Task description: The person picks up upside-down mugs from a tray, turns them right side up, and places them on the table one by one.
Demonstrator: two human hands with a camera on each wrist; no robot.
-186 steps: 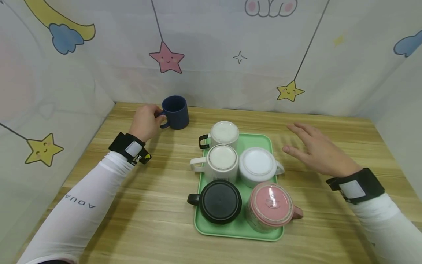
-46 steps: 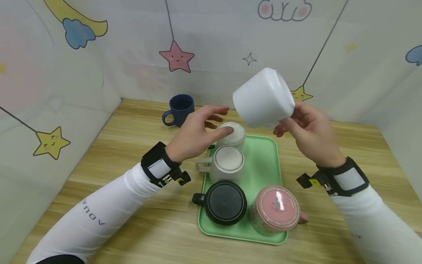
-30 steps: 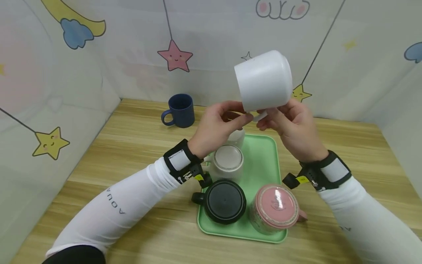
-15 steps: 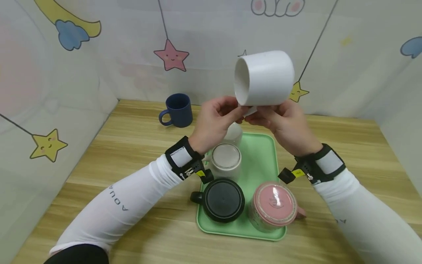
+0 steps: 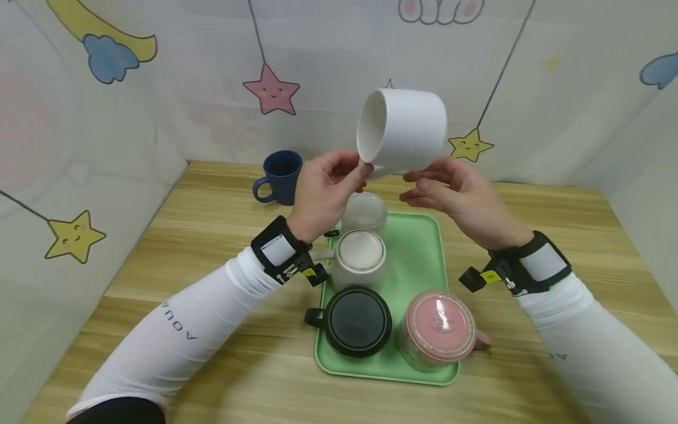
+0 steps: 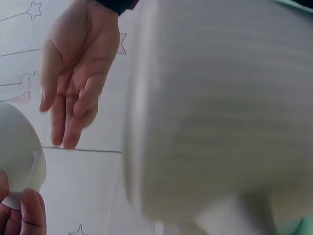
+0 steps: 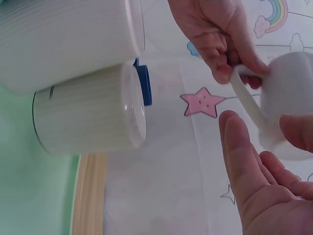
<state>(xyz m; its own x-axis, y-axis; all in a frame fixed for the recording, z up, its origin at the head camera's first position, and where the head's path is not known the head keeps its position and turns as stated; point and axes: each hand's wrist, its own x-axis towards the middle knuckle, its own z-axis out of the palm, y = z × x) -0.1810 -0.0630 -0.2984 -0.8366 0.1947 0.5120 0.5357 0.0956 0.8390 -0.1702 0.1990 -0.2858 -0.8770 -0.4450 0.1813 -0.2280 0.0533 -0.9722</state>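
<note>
A white mug hangs tipped on its side above the back of the green tray, its mouth facing left and its handle underneath. My left hand pinches the handle near the rim, as the right wrist view also shows. Just right of the mug's base is my right hand, its fingers loosely extended and apart from the handle. In the left wrist view that right hand shows its palm. Beyond my left hand, a dark blue mug stands upright on the table, partly hidden.
On the tray, a whitish mug, a ribbed cream mug, a black mug and a pink mug stand upside down. Several handles jut past the tray's edges. A printed curtain rises behind the wooden table.
My left hand has left the blue mug standing. The right hand lifted the white mug off the tray and turned it; my left hand took its handle, and the right let go.
</note>
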